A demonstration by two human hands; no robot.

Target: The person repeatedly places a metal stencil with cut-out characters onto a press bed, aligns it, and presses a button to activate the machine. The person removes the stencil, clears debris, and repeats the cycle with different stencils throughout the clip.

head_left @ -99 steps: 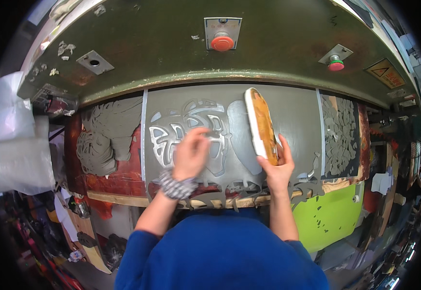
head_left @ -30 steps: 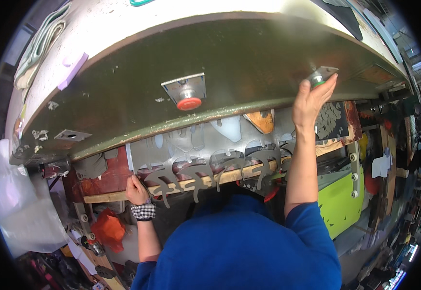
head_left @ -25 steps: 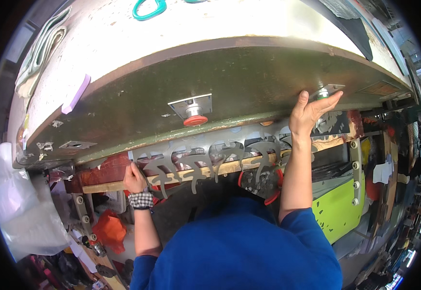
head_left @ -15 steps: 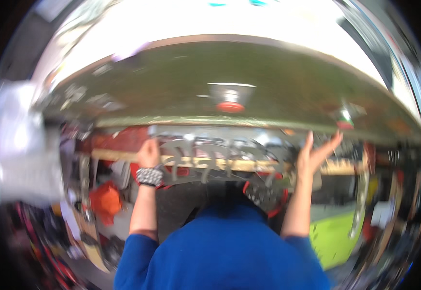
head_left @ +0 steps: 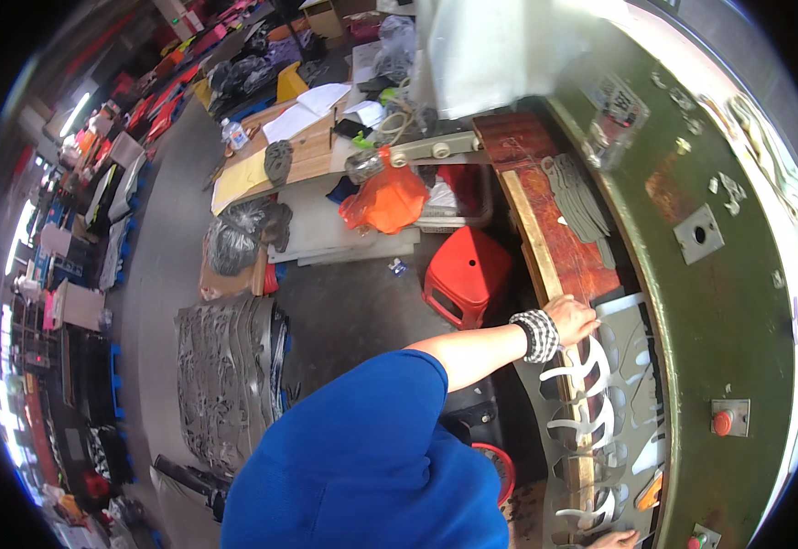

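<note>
My left hand (head_left: 571, 320), with a black-and-white wristband (head_left: 538, 335), grips the near edge of a thin grey sheet (head_left: 620, 322) full of cut-out shapes. The sheet lies on the wooden board (head_left: 559, 240) under the head of a green press (head_left: 724, 274). Only the fingertips of my right hand (head_left: 617, 540) show at the bottom edge, on the same sheet; their grip is hidden. An orange-brown cutting die (head_left: 651, 489) lies on the sheet close to that hand. A small pile of grey cut pieces (head_left: 575, 192) rests further along the board.
The press carries a red button (head_left: 721, 423). A red stool (head_left: 466, 274) stands beside the board, an orange bag (head_left: 388, 199) beyond it. Stacked grey cut-out sheets (head_left: 225, 375) lie on the floor to my left, with cluttered boards and boxes (head_left: 280, 156) farther off.
My head has swung far to the left, so the floor now fills the view. My right hand has dropped from the press's green button to the sheet. My left hand stays on the sheet's edge.
</note>
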